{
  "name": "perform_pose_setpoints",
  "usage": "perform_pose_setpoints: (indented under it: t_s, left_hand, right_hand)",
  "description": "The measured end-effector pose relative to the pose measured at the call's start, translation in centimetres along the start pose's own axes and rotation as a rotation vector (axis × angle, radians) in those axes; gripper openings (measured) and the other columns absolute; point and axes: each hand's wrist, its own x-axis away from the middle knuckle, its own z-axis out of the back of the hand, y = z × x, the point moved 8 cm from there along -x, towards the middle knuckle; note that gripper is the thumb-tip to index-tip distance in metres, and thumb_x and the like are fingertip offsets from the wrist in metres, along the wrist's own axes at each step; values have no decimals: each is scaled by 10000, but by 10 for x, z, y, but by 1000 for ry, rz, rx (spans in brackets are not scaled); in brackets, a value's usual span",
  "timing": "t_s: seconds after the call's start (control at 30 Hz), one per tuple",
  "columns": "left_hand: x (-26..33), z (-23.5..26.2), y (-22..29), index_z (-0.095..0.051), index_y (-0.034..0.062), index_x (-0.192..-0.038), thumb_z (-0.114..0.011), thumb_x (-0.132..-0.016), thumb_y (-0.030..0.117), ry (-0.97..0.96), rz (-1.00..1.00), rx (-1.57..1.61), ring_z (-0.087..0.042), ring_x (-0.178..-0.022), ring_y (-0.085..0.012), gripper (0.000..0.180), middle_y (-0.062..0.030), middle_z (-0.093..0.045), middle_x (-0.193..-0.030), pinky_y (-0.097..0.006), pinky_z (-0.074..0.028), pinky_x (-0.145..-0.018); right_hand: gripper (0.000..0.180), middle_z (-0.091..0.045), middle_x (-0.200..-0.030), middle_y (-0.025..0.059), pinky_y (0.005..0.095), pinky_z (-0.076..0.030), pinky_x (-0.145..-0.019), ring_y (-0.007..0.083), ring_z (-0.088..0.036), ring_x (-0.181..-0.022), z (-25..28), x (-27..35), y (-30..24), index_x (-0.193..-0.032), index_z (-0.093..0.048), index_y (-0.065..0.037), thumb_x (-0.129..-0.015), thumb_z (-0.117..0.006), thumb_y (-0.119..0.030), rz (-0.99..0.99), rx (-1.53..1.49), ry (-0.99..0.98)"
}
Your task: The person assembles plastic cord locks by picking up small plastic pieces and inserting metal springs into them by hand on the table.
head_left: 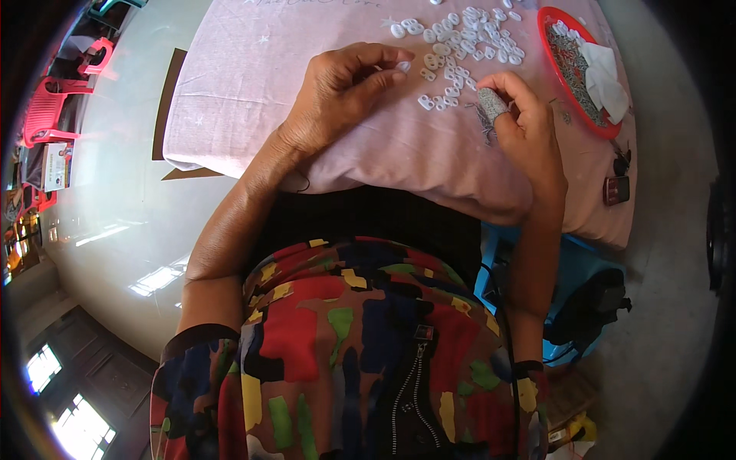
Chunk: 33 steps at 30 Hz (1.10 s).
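Over the pink cloth-covered table (238,84), my left hand (337,88) pinches a small white plastic piece (403,67) between thumb and index finger. My right hand (529,126) is to its right, fingers curled together, with a grey wrap (491,103) around one digit. Whatever those fingertips hold is too small to make out. Just beneath them lies a little heap of thin grey nails (484,126). Many white plastic pieces with holes (460,34) are scattered beyond and between the hands.
A red tray (546,38) at the far right holds grey nails and a white cloth (604,80). Keys (622,159) and a small dark red device (616,190) lie by the right edge. A blue stool (575,268) bears a black bag (590,303); red chairs (50,111) stand left.
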Motion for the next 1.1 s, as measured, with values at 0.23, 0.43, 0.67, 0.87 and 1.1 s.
perform_pose_setpoints:
  t_s: [0.23, 0.43, 0.67, 0.87, 1.1]
  left_hand:
    - [0, -9, -6, -668, 38, -1206, -632, -956, 59, -84, 108, -9, -632, -1030, -117, 253, -53, -692, -1117, -260, -518, -932]
    - [2, -18, 1, -691, 71, -1183, -695, -908, 67, -154, 76, -319, -634, -926, -129, 275, -57, -658, -1009, -253, -533, -844]
    - [1, -15, 0, -692, 72, -1184, -687, -909, 51, -109, 38, -282, -631, -918, -134, 276, -58, -655, -1000, -262, -533, -836]
    - [1, -13, 2, -690, 64, -1179, -662, -918, 20, -94, 29, -257, -632, -925, -135, 267, -61, -658, -1014, -257, -534, -851]
    - [1, -13, 4, -685, 62, -1196, -672, -907, 25, -95, 6, -367, -636, -874, -124, 291, -70, -651, -1036, -249, -538, -799]
  right_hand:
    - [233, -649, -799, 103, 296, -491, -638, 163, -620, -695, 3, -4, 21, -1001, -637, -8, -785, -553, 11, -54, -11, 1]
    - [232, -655, -817, 109, 308, -499, -652, 178, -648, -735, 11, 6, 25, -995, -648, -22, -775, -575, -6, -107, 26, 20]
    - [185, -661, -923, 112, 350, -507, -709, 255, -655, -798, 13, 3, -8, -978, -668, -47, -798, -625, -36, 124, 215, 62]
    - [166, -628, -868, 123, 390, -502, -768, 296, -644, -864, -10, 1, -1, -975, -653, -45, -811, -631, -41, 71, 325, -129]
    - [280, -649, -948, 164, 377, -494, -771, 329, -629, -856, -5, 2, -3, -1040, -630, -33, -796, -514, 43, 124, 125, -34]
